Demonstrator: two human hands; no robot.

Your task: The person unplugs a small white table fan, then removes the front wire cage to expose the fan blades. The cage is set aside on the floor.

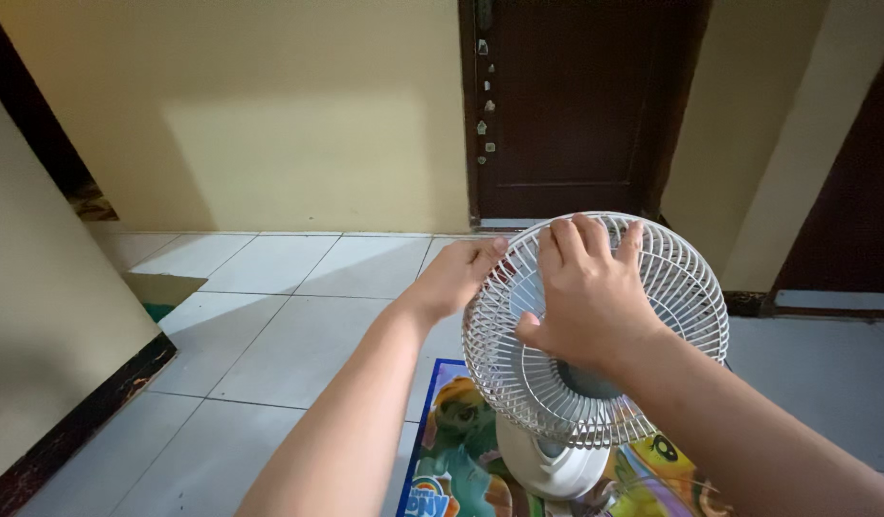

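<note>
The right hand (585, 292) lies flat over the front of the fan's white wire grille (686, 287), its fingertips curled over the rim at about twelve o'clock and its thumb pressed against the wires lower down, near nine o'clock of the guard. The left hand (458, 276) comes in from the seven o'clock side and closes its fingers on the rim at about ten o'clock, so both hands are clamped on the same guard, close together yet not touching. The small white fan (595, 364) stands upright at about five o'clock in the view, its round face tilted up toward the camera and its long axis running from the base up through the head. The hub and blades are mostly hidden behind the right hand and the wires; only a dark centre patch shows. The base (547, 469) rests on a colourful cartoon-printed mat (456, 450), which is cut off by the lower edge, as are both forearms. Around it spreads a pale tiled floor (269, 325). At twelve to one o'clock stands a dark brown door (566, 105) in a yellow wall (269, 115); the small objects along its left edge are too small to make out.
</note>
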